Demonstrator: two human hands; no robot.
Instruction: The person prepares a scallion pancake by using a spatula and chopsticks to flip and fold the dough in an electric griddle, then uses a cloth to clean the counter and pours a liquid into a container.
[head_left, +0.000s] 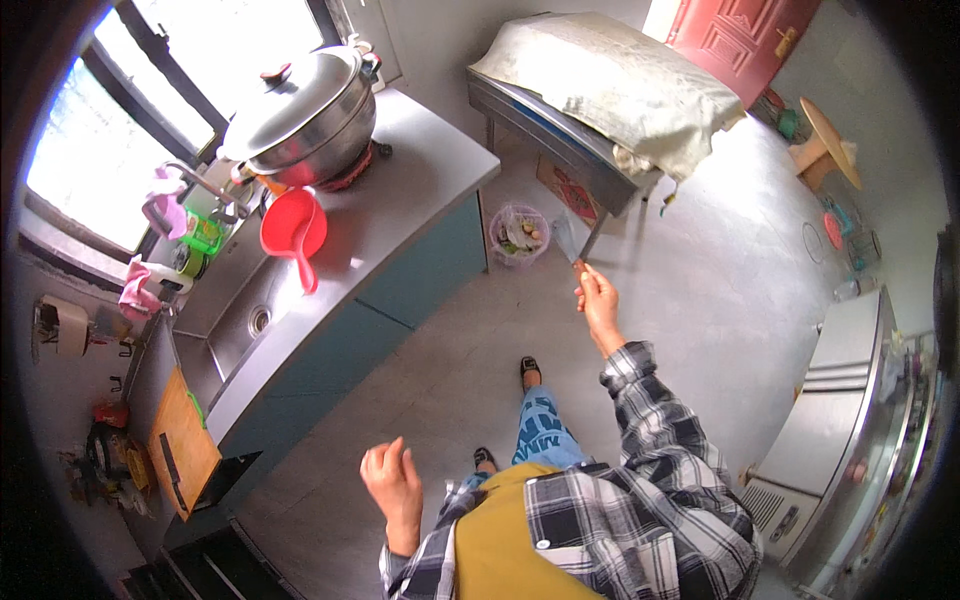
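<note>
My right hand (599, 300) grips the brown handle of a knife (567, 241), held out in front of me over the floor. Its grey blade is blurred and points away, close to a plastic basket (519, 235) that stands on the floor with scraps and a clear bag inside. From this angle I cannot tell the gap between blade and basket. Nothing shows in my left hand (393, 480), raised before my body with its fingers loosely bent and apart.
A counter (435, 150) with a sink (247, 300) runs along the left, bearing a red ladle (294, 225) and a large lidded steel pot (307, 127). A cutting board (180, 442) leans at its near end. Ahead is a cloth-covered table (607, 82); a steel appliance (832, 397) stands right.
</note>
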